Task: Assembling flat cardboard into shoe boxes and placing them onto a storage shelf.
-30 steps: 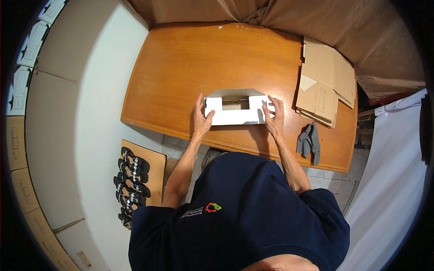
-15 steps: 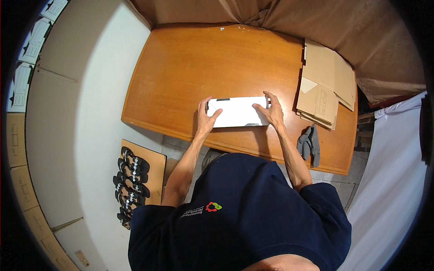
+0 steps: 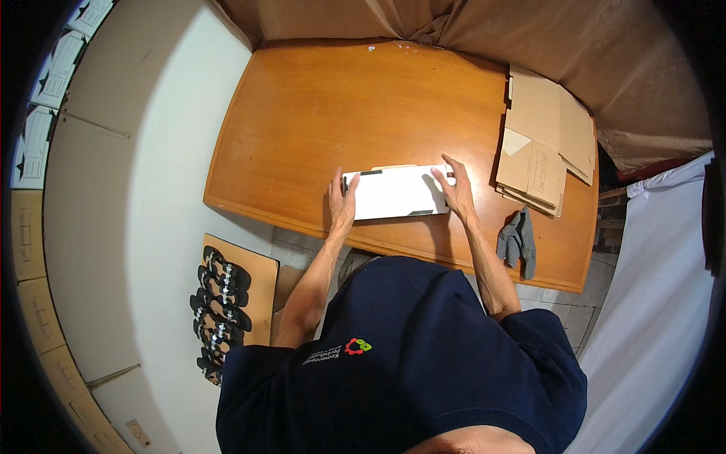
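A long white cardboard box (image 3: 397,195) with black marks along its edges is in front of me, over the near part of the wooden table. My left hand (image 3: 342,203) is at its left end, thumb over the top edge and fingers along the outside, slightly blurred. At the opposite end my right hand (image 3: 457,193) grips the box, its thumb on the white top and its fingers behind the end. A thin tan strip shows along the far edge of the box; what it belongs to is hidden.
The wooden table (image 3: 325,106) has flat brown cardboard pieces (image 3: 533,163) stacked at its right and a grey cloth (image 3: 517,244) near its front right edge. Black sandals (image 3: 221,303) lie on a tan board (image 3: 261,295) at lower left. Brown boxes (image 3: 41,314) line the far left.
The box has shifted slightly nearer to me, and a tan strip now shows behind it. My left thumb has drawn back toward the box's end.
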The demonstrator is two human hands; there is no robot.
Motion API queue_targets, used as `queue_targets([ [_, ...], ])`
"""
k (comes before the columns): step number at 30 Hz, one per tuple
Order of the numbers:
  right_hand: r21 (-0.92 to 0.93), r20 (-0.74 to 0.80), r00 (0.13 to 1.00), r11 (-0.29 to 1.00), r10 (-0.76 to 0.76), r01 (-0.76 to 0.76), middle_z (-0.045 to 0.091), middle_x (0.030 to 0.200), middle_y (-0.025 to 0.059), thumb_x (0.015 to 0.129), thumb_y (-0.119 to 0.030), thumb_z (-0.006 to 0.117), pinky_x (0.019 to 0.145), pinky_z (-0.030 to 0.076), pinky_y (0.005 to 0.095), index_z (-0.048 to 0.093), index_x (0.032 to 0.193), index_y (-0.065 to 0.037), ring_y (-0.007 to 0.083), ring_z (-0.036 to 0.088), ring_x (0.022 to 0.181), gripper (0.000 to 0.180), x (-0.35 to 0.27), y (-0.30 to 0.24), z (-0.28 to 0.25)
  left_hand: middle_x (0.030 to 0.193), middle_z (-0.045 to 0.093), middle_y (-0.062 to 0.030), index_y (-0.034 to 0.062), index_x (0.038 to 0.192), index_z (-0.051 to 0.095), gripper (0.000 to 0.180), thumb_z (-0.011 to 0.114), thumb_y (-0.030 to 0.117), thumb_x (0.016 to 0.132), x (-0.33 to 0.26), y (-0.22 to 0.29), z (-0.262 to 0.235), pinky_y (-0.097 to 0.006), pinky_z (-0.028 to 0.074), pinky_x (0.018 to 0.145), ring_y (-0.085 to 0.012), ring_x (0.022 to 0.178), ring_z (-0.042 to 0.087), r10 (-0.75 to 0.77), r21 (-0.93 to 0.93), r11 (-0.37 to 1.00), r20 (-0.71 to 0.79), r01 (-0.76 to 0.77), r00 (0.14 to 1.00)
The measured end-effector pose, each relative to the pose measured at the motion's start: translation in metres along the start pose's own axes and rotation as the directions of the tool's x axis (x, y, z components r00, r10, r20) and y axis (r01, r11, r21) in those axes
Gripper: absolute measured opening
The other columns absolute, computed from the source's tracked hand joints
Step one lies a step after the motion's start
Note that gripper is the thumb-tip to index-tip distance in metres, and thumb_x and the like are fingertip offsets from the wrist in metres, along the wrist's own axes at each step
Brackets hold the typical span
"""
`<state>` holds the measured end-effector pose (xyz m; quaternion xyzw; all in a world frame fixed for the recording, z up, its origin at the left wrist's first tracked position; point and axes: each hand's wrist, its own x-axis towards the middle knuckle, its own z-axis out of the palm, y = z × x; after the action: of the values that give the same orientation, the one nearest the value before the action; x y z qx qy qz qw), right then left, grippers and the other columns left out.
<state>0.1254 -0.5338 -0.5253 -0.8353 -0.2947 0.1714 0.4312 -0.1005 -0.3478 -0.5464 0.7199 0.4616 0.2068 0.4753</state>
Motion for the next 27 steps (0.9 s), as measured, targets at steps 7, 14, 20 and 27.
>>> queue_targets([
  [7,0.124,0.188,0.918,0.919,0.349,-0.375,0.057,0.145,0.0301,0.095,-0.084,0.031,0.115,0.040,0.0480,0.053,0.146,0.007,0.0419,0.053,0.138,0.107,0.007,0.013,-0.002,0.126,0.066,-0.0245,-0.0060,0.140,0.058,0.093,0.037,0.075,0.100,0.021,-0.019,-0.020,-0.040,0.039,0.112,-0.0378,0.131,0.053,-0.388,-0.204,0.878,0.225,0.433,0.894],
  [14,0.722,0.036,0.987,0.679,0.155,-0.133,0.069,0.121,0.0193,0.101,-0.076,0.034,0.109,0.043,0.0423,0.068,0.112,0.002,0.0281,0.062,0.117,0.085,0.024,0.018,-0.014,0.132,0.059,-0.0123,0.0021,0.134,0.054,0.056,0.050,0.051,0.107,0.025,0.003,-0.046,-0.042,0.046,0.105,-0.0219,0.125,0.055,-0.068,-0.759,0.635,0.132,0.146,0.989],
  [20,0.642,0.162,0.919,0.669,0.359,-0.375,0.069,0.106,0.0111,0.104,-0.059,0.052,0.085,0.050,0.0314,0.069,0.113,0.001,0.0160,0.063,0.096,0.063,0.013,0.039,0.003,0.131,0.062,-0.0084,0.0090,0.134,0.062,0.037,0.062,0.030,0.104,0.012,-0.019,-0.038,-0.044,0.044,0.108,-0.0224,0.128,0.054,-0.170,-0.722,0.660,0.125,0.207,0.978],
  [27,0.496,0.148,0.960,0.822,0.236,-0.278,0.068,0.111,0.0112,0.093,-0.046,0.076,0.068,0.056,0.0306,0.066,0.130,-0.001,0.0158,0.067,0.083,0.059,0.002,0.039,0.003,0.119,0.064,-0.0064,0.0102,0.139,0.065,0.052,0.078,0.034,0.095,0.008,-0.017,-0.037,-0.036,0.048,0.093,-0.0167,0.113,0.060,-0.239,-0.509,0.811,0.162,0.288,0.958],
])
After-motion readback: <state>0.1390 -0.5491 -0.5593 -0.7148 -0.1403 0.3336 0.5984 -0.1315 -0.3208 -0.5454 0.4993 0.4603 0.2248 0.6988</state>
